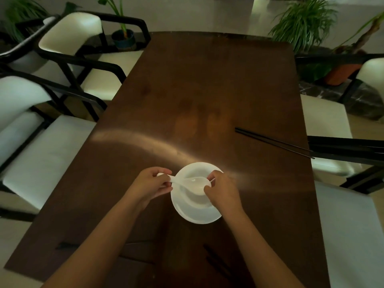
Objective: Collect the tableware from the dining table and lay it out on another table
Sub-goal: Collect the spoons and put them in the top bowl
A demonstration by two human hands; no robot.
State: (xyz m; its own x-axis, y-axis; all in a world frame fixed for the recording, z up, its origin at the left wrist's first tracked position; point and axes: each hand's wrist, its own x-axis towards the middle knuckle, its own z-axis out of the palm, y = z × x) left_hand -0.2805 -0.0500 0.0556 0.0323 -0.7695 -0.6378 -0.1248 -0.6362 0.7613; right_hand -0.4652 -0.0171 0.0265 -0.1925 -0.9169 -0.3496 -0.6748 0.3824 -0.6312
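Observation:
A white plate (195, 215) lies on the dark wooden dining table (207, 84), near its front. A white bowl (192, 172) stands on the plate. A white ceramic spoon (195, 182) lies across the bowl, its handle pointing left. My left hand (151, 182) pinches the spoon's handle at the bowl's left side. My right hand (223, 193) grips the bowl's right rim, next to the spoon's scoop. A pair of black chopsticks (274, 142) lies on the table at the right, reaching past its edge.
White-cushioned chairs with black frames stand along the left (47, 146) and right (332, 129) sides. Potted plants (305, 21) stand beyond the far end. Dark chopsticks (218, 265) lie near the front edge, between my forearms.

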